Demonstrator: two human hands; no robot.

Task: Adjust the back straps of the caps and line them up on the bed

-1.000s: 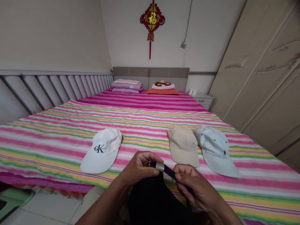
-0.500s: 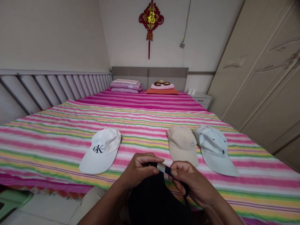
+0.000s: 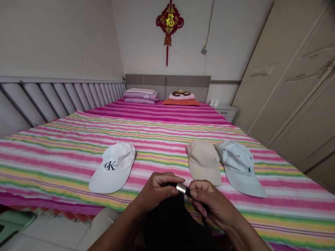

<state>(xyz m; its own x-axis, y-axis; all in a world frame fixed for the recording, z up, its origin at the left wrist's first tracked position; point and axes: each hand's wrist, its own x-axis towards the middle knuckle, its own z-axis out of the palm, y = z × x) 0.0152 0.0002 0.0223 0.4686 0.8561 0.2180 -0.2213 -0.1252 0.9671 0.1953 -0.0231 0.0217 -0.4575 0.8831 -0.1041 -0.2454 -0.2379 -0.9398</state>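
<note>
A black cap (image 3: 175, 226) is held low in front of me, its back strap and silver metal buckle (image 3: 181, 188) raised between my hands. My left hand (image 3: 161, 188) pinches the strap just left of the buckle, thumb below and fingers above. On the other side, my right hand (image 3: 209, 198) grips the strap close to the buckle between thumb and fingers. Beyond them on the bed lie a white cap (image 3: 115, 167) with black letters at left, a beige cap (image 3: 204, 162) and a pale blue cap (image 3: 240, 167) side by side at right.
A striped sheet (image 3: 157, 139) covers the bed. Folded purple bedding (image 3: 141, 96) and an orange pillow (image 3: 180, 102) lie by the headboard (image 3: 183, 82). A railing (image 3: 65, 94) runs along the left, a wardrobe (image 3: 282, 87) along the right. A green stool (image 3: 18, 223) stands at lower left.
The buckle shows slightly farther right and lower, with my left fingertips shifted a little the same way. Both hands keep their hold on the strap, and the other caps lie still.
</note>
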